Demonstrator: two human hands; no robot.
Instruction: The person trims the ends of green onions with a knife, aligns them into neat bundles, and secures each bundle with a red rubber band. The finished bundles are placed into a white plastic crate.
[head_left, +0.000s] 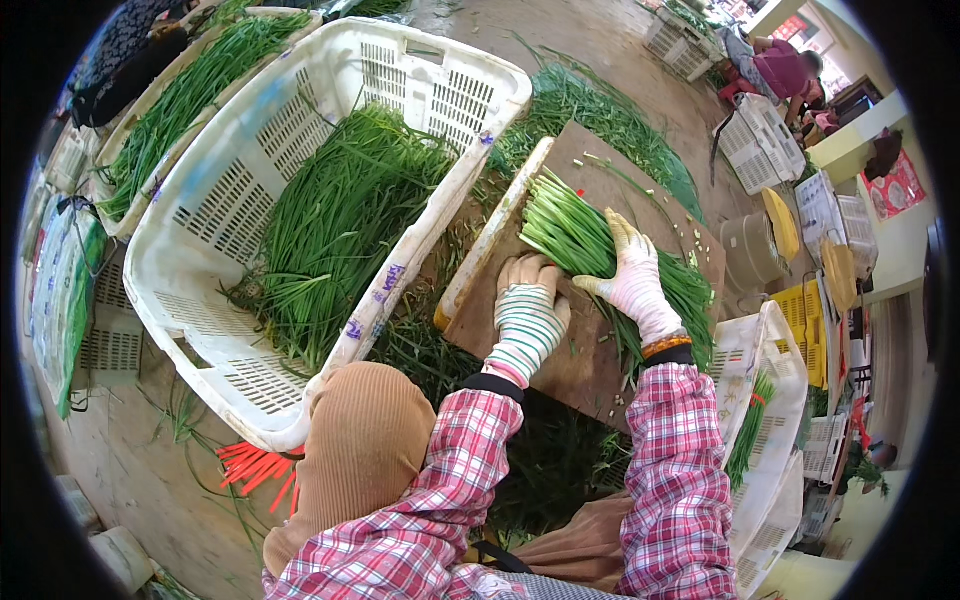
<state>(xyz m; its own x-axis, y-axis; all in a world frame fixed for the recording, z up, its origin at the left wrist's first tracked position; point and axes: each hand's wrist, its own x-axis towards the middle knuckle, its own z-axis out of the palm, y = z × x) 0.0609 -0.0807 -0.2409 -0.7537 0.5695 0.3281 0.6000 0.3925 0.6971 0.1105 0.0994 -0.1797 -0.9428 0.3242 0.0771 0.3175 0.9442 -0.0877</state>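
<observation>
A bundle of green garlic chives (574, 225) lies across a brown wooden board (555, 367), its pale stem ends near the board's white-edged side. My right hand (634, 274), in a pink-striped glove, grips the bundle from above with thumb and fingers spread around it. At the near side of the stems rests my left hand (529, 300), in a green-striped glove with bare fingertips. Its fingers are curled against the bundle, and what they hold is hidden. A bit of red strip (580, 193) shows at the bundle's far side, and a red speck at the left fingertips.
Left of the board stands a large white plastic crate (330, 382) holding loose chives (337, 225). Red strips (259, 469) hang by my knee. Trimmings (592, 112) lie beyond the board. At right, a white crate (776, 367) holds a tied bunch (752, 427). Another person (784, 67) sits farther off.
</observation>
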